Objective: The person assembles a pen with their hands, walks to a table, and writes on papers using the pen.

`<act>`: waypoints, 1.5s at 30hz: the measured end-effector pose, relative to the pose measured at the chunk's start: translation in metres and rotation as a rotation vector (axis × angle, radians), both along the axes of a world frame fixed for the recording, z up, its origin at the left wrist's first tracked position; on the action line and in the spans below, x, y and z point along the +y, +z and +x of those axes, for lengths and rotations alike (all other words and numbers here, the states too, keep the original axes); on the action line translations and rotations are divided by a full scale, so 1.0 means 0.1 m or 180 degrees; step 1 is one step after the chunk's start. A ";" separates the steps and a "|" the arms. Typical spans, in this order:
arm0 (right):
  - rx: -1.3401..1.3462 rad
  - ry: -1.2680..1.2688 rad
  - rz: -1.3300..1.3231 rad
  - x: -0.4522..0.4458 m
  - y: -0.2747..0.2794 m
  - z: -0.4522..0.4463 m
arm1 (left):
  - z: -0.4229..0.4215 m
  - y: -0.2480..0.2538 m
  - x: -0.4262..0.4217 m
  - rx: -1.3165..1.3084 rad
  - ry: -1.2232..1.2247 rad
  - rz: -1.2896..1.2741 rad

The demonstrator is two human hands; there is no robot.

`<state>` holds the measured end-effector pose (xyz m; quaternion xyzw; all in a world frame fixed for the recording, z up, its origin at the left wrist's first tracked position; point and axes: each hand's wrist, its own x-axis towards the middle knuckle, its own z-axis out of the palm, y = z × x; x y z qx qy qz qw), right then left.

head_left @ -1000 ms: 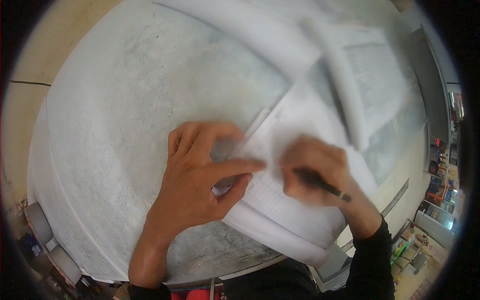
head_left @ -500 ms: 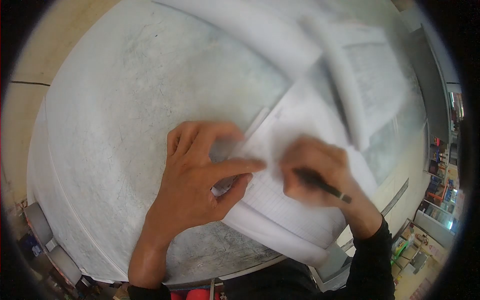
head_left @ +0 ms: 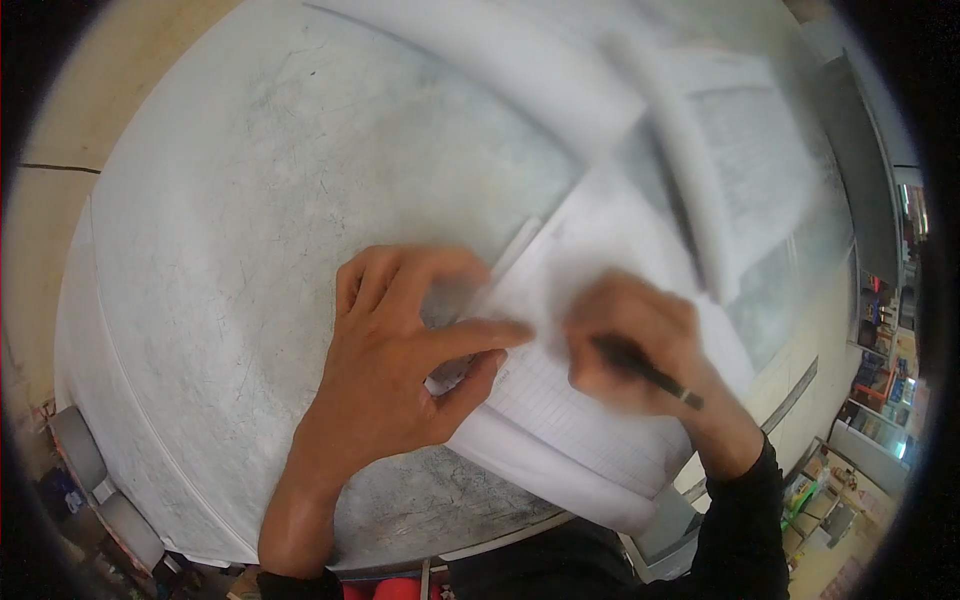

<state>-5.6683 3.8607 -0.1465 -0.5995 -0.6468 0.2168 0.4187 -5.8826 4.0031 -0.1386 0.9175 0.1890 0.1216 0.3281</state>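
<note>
A ruled notebook page [head_left: 560, 415] lies on the pale, scratched table [head_left: 230, 200], turned at an angle. My left hand [head_left: 395, 360] rests at the page's left edge with its fingers apart, the index fingertip and thumb on the paper. My right hand [head_left: 635, 345] is closed around a dark pen [head_left: 650, 372] over the page, its fingers blurred. The pen's tip is hidden by the hand. Writing on the page is too blurred to read.
More white sheets [head_left: 500, 60] lie beyond the page, and a curled, printed paper [head_left: 745, 150] is at the upper right. Grey rounded seats [head_left: 130, 530] stand at the lower left. Shelves with small goods [head_left: 885, 340] line the far right.
My right hand and the pen have shifted very slightly. My left hand keeps practically the same place on the page.
</note>
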 end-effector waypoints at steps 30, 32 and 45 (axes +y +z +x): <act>-0.0084 -0.0015 -0.0036 -0.01 0.02 0.01 | 0.00 0.01 0.00 -0.0048 -0.0002 -0.0027; -0.0108 0.0037 -0.0009 0.00 0.02 0.01 | 0.00 0.01 0.00 -0.0022 -0.0005 -0.0024; -0.0027 0.0067 0.0013 -0.01 0.02 0.02 | -0.01 0.00 0.00 -0.0066 -0.0005 -0.0020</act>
